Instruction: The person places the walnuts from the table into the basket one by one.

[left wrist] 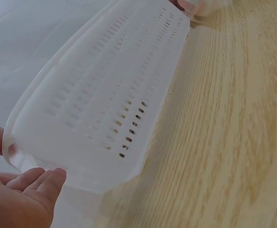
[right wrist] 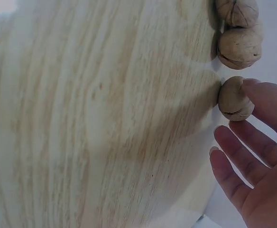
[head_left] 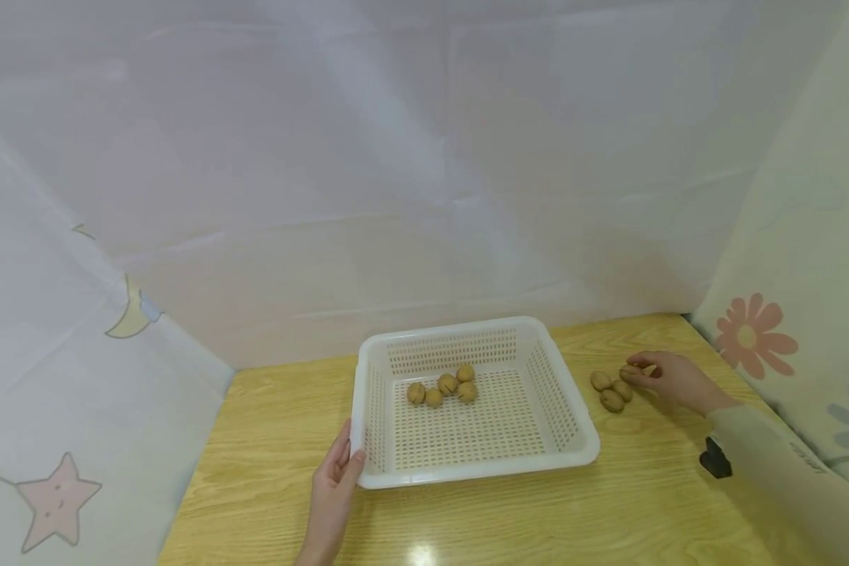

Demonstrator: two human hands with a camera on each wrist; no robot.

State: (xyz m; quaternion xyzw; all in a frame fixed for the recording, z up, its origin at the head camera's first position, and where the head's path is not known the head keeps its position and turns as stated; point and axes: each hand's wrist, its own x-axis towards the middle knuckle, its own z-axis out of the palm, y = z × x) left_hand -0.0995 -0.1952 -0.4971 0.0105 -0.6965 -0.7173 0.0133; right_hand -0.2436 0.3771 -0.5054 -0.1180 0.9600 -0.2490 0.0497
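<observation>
A white perforated plastic basket [head_left: 474, 476] sits on the table with several walnuts [head_left: 447, 384] on its floor, towards the back left. At its front left corner my left hand [head_left: 332, 494] grips the rim, thumb on top and fingers under the edge, as the left wrist view shows on the basket's end wall [left wrist: 77, 166]. Right of the basket, my right hand [head_left: 679, 383] pinches a walnut [right wrist: 234, 99] between thumb and forefinger, the other fingers spread apart. That walnut appears to touch the tabletop. Three more walnuts [head_left: 611, 401] lie close together just left of this hand.
The wood-grain table [head_left: 269, 440] meets a pale cloth backdrop [head_left: 311, 283] at the back. Patterned cloth with flowers [head_left: 746, 336] hangs on the right side, and cloth with a star [head_left: 62, 503] on the left. A small black object [head_left: 714, 458] is at the right wrist.
</observation>
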